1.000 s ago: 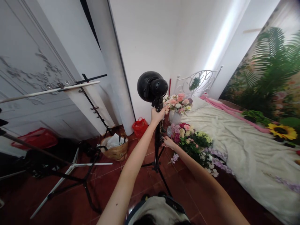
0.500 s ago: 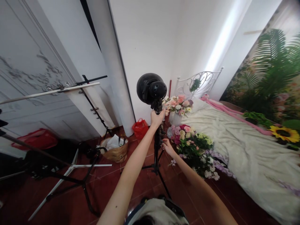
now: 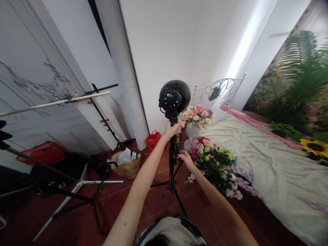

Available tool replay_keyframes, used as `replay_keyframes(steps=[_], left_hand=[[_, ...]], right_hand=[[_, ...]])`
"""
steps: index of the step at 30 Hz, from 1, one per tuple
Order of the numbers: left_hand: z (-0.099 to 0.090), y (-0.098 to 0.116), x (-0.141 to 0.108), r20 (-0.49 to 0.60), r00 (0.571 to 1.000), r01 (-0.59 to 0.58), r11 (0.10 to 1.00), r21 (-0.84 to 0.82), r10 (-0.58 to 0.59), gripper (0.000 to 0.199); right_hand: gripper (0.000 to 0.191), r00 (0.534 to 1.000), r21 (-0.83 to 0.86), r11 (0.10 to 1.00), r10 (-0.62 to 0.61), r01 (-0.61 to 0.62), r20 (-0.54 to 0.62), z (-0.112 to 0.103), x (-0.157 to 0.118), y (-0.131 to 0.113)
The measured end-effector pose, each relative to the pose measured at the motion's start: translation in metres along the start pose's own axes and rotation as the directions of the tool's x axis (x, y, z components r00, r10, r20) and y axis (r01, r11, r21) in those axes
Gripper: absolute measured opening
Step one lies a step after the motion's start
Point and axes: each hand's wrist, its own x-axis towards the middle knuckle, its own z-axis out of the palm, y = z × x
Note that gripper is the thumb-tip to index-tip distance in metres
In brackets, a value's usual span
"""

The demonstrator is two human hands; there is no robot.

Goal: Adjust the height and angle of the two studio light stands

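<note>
A black studio lamp (image 3: 175, 97) with a round dish sits on top of a black tripod stand (image 3: 172, 164), upright in front of me. My left hand (image 3: 172, 130) is wrapped round the top of the stand, just under the lamp. Lower down, at the stand's right side, my right hand (image 3: 186, 160) is beside a dark knob, its fingers apart and holding nothing. The fingertips are very near the stand; whether they touch it is unclear.
Flower bunches (image 3: 205, 150) stand close on the right, beside a bed with a cream cover (image 3: 271, 174). To the left are a wicker basket (image 3: 128, 167), a red bag (image 3: 153, 139) and a white-legged stand (image 3: 102, 181). A white wall (image 3: 159, 44) rises behind.
The lamp has turned, its dish now swung to the right and its rear holes showing. My right hand has moved slightly right, away from the stand, and its fingers have opened.
</note>
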Motion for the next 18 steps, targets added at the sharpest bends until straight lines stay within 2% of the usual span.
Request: replay_keyframes(steps=[2, 6, 8, 12, 18], left_hand=[[0.001, 0.002, -0.001, 0.019, 1.000, 0.004, 1.000, -0.021, -0.003, 0.038], [0.002, 0.002, -0.002, -0.018, 1.000, -0.008, 1.000, -0.026, 0.007, 0.038], [0.002, 0.001, -0.002, -0.024, 1.000, -0.011, 1.000, -0.026, 0.010, 0.038], [0.002, 0.001, -0.003, -0.032, 0.999, 0.003, 1.000, -0.027, -0.004, 0.038], [0.003, 0.001, -0.005, -0.042, 0.999, 0.015, 0.999, -0.029, -0.016, 0.036]], right_hand=[[0.037, 0.999, -0.023, 1.000, -0.020, 0.019, -0.041, 0.000, 0.002, 0.002], [0.039, 0.982, 0.021, 0.999, -0.036, 0.040, -0.185, -0.004, 0.003, 0.010], [0.036, 0.979, 0.022, 0.999, 0.031, -0.027, -0.204, -0.006, 0.002, 0.014], [0.032, 0.974, -0.061, 0.982, 0.169, -0.180, -0.153, 0.000, -0.001, 0.015], [0.037, 0.986, -0.067, 0.997, 0.027, -0.039, -0.163, 0.011, -0.004, 0.009]])
